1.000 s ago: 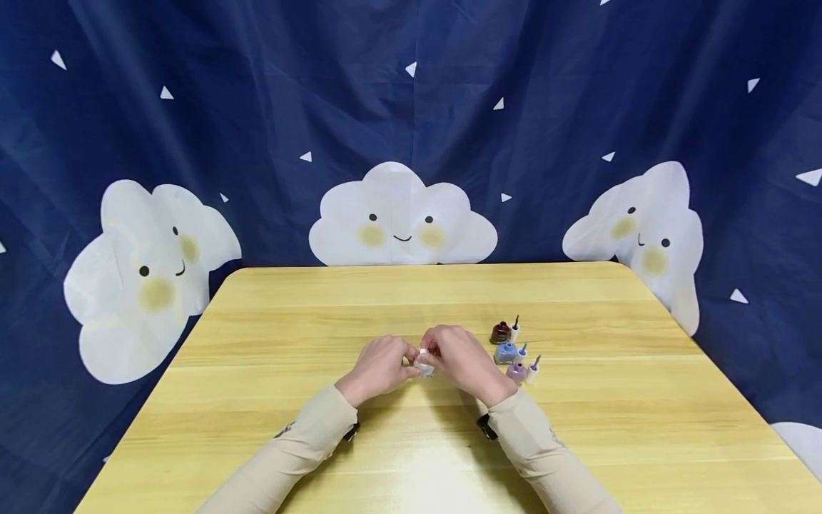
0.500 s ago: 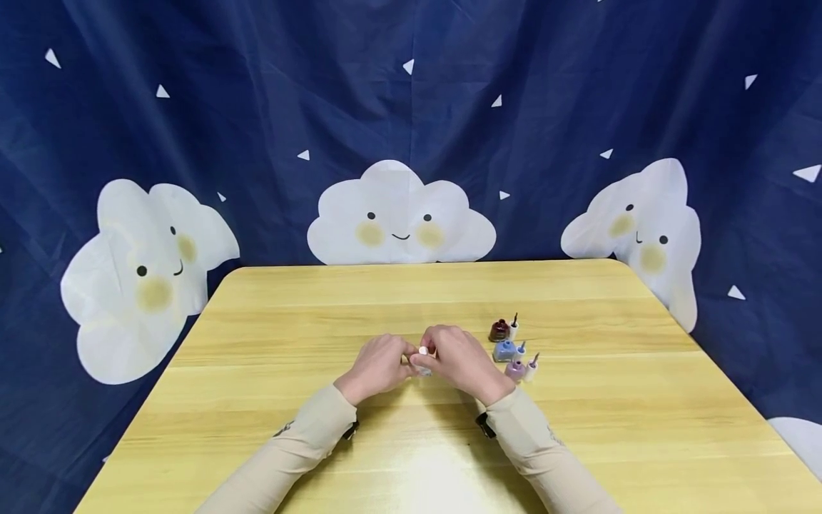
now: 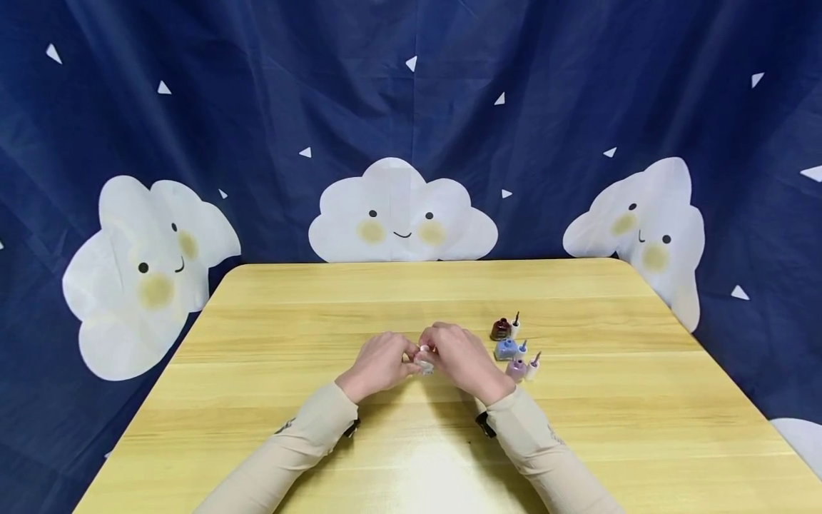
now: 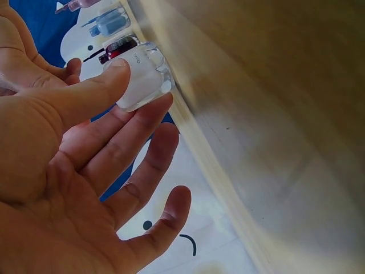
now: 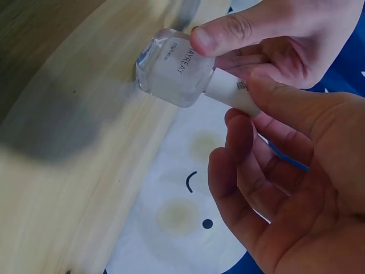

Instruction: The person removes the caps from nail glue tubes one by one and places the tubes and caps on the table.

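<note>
Between thumb and fingers, my left hand point(image 3: 380, 364) pinches a small nail polish bottle point(image 5: 174, 68) of clear glass with white contents and dark lettering. Its white cap point(image 5: 231, 91) sits at the neck, and my right hand point(image 3: 464, 360) grips that cap with thumb and index finger. The bottle is tilted in the right wrist view, close over the wooden table point(image 3: 289, 300). In the left wrist view my left thumb presses one face of the bottle while the lower fingers spread loosely; the cap is hidden there behind the thumb.
Right of my hands stand three uncapped nail polish bottles: dark red point(image 3: 501, 330), blue point(image 3: 506, 350) and purple point(image 3: 516, 370). Beside each is its white cap, brush pointing up, such as the purple one's cap point(image 3: 532, 368). A navy curtain point(image 3: 270, 107) with clouds hangs behind the table.
Both hands stay in nearly the same place, holding the bottle and cap. The right fingers shift slightly around the cap, and the bottle's tilt changes a little.
</note>
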The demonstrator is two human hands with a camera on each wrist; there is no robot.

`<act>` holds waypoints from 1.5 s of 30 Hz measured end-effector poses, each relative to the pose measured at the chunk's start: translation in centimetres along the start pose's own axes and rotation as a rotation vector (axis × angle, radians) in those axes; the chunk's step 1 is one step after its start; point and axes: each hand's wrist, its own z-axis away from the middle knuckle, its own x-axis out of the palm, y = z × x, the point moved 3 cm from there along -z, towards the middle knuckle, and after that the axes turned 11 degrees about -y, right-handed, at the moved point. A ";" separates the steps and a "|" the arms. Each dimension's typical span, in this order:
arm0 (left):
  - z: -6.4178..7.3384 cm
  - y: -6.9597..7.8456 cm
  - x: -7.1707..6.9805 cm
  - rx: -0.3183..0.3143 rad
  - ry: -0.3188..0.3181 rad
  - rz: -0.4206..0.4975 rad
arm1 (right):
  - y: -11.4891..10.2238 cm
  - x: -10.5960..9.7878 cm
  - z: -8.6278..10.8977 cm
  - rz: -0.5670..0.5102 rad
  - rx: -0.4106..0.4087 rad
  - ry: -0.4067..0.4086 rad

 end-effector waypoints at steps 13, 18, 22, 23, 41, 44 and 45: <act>0.1 0.0 0.0 0.007 0.007 0.010 | 0.2 -0.1 0.0 -0.034 0.064 -0.002; -0.1 0.1 0.0 -0.005 -0.005 0.022 | 0.1 -0.3 0.1 -0.033 0.040 0.023; -0.1 0.1 0.0 -0.008 -0.011 0.019 | 0.0 -0.4 0.1 -0.044 0.014 0.020; -0.1 0.1 0.0 -0.009 -0.013 0.018 | 0.0 -0.4 0.1 -0.048 0.006 0.018; 0.0 0.0 0.1 0.001 -0.005 0.017 | 0.2 0.1 0.0 -0.136 0.083 -0.036; 0.0 0.0 0.1 -0.005 -0.007 0.016 | 0.3 0.2 0.0 -0.143 0.085 -0.034; 0.0 0.0 0.1 -0.010 -0.008 0.015 | 0.3 0.2 0.0 -0.145 0.086 -0.033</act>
